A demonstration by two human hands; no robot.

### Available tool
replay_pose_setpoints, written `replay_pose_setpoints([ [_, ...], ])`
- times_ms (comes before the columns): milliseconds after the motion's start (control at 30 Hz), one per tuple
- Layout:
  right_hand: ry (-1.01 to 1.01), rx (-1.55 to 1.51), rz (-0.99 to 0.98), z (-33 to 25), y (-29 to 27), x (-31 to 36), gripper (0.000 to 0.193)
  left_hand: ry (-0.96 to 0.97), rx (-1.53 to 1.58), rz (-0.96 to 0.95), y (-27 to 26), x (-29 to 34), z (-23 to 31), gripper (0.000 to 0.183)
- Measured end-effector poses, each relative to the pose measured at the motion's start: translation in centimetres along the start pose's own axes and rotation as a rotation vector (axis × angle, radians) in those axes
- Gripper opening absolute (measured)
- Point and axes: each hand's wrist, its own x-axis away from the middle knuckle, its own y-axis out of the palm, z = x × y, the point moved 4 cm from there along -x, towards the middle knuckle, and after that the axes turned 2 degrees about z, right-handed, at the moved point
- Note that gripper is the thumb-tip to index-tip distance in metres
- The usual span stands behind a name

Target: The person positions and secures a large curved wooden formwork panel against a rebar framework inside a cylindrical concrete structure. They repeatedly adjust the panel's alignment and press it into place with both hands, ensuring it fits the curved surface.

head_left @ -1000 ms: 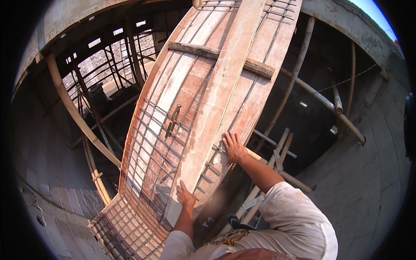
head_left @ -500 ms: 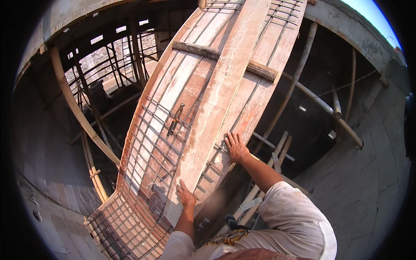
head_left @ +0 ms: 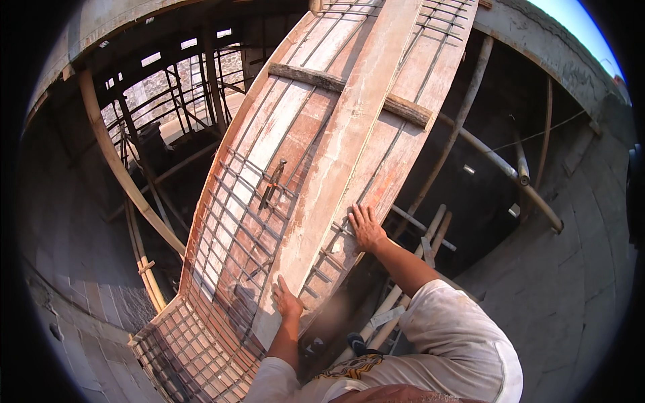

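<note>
My left hand lies on the lower end of a long wooden plank, fingers stretched out. The plank runs up the sloping plywood formwork, over the reinforcing bars. Farther up on the right, my right hand rests with spread fingers at the formwork's right edge, beside short bar ends. Neither hand is wrapped round anything. Left of the plank, a pair of pincers with orange on the handles lies on the rebar grid.
A rough timber crosspiece spans the formwork, passing beneath the plank. Below left, a denser rebar mesh slopes another way. Bamboo poles stand around a dark drop on both sides. Concrete walls curve at the right.
</note>
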Motion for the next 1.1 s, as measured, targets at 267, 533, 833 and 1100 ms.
replay_pose_setpoints([
  [267,0.001,0.024,-0.033,-0.1,-0.7,0.2,0.123,-0.004,-0.035,-0.02,0.9,-0.1,-0.9,0.111],
  [533,-0.001,0.042,-0.063,0.0,-0.2,-0.2,0.12,0.009,-0.032,-0.05,0.4,-0.2,-1.3,0.111],
  [833,0.008,0.053,-0.089,-0.4,-0.8,-0.3,0.132,-0.005,-0.019,-0.023,0.2,0.4,-1.3,0.108],
  [1100,-0.024,0.048,-0.043,-0.5,0.5,-0.7,0.132,-0.039,0.032,0.082,0.8,1.2,-2.3,0.108],
])
